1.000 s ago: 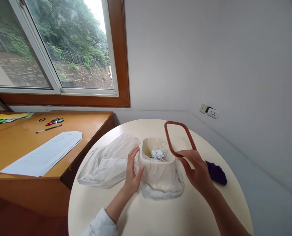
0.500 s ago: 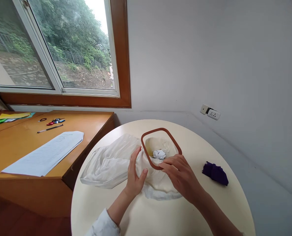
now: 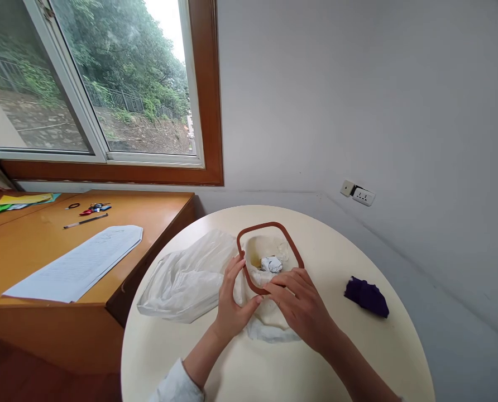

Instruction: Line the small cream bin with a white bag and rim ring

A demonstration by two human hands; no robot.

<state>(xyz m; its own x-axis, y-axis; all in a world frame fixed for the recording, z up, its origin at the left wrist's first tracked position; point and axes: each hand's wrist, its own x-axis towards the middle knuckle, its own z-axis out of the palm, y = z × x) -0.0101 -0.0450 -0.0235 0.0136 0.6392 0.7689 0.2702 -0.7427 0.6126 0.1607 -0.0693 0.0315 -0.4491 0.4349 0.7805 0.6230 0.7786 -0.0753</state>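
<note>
A brown rounded-square ring [image 3: 294,249], like a bin's rim, is tilted above a small bin lined with a white plastic bag [image 3: 274,314]. Through the ring I see a crumpled ball of white paper [image 3: 271,264] inside the bin. My right hand [image 3: 301,304] is closed on the ring's near right side, fingers curled over the edge. My left hand [image 3: 232,298] has its fingertips against the ring's left side, its thumb at the near left corner. Much of the bin's wall is hidden under the bag and my hands.
A loose white plastic bag [image 3: 186,279] lies left on the round table [image 3: 266,368]. Dark purple cloth [image 3: 366,297] rests at the right. The wooden desk [image 3: 161,209] at left holds paper sheets [image 3: 79,262], a pen [image 3: 85,221] and keys [image 3: 95,209].
My left hand has come up against the ring, which it was beside before. The ring has shifted slightly left and toward me, with my right hand still on it.
</note>
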